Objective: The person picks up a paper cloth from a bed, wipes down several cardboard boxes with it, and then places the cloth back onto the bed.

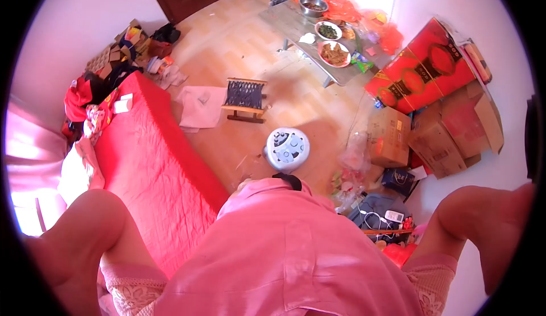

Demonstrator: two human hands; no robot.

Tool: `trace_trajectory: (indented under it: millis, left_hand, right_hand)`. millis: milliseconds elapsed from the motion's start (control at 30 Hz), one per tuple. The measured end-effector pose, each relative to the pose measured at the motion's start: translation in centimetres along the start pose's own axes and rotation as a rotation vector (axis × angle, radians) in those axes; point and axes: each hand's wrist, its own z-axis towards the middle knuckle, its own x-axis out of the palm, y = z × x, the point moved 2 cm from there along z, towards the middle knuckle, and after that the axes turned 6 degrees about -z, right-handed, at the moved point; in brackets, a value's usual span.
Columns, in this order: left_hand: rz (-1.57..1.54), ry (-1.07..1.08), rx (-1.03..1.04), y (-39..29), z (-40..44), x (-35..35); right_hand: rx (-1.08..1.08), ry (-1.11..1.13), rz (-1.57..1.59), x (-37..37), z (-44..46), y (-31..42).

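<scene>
Both of my arms are bent up toward the camera, with the left elbow (94, 213) at the lower left and the right elbow (472, 208) at the lower right. The forearms run off into the dark rim of the picture, so neither my left hand nor my right hand shows, and what they touch is hidden. My pink top (284, 248) with lace-patterned sleeves fills the lower middle. In front of me on the floor stands a round stool (287, 149) with a ladybird pattern.
A red-covered bed (153, 168) lies at left. Beyond the stool are a small woven folding stool (244, 95) and a pink cloth (202, 107). A low table (284, 23) holds food dishes (334, 54). Cardboard boxes (389, 137) and a red carton (424, 66) line the right wall.
</scene>
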Motion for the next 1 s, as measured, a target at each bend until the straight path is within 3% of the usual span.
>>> trace_trajectory:
  millis: [433, 1000]
  left_hand:
    - [0.057, -0.007, -0.128, 2.3, -3.0, -5.9]
    - [0.109, -0.152, -0.171, 14.8, -15.0, -27.4]
  right_hand:
    - [0.055, -0.088, 0.251, 9.0, -2.1, -0.2]
    - [0.092, -0.103, 0.345, 36.0, -2.2, 2.3]
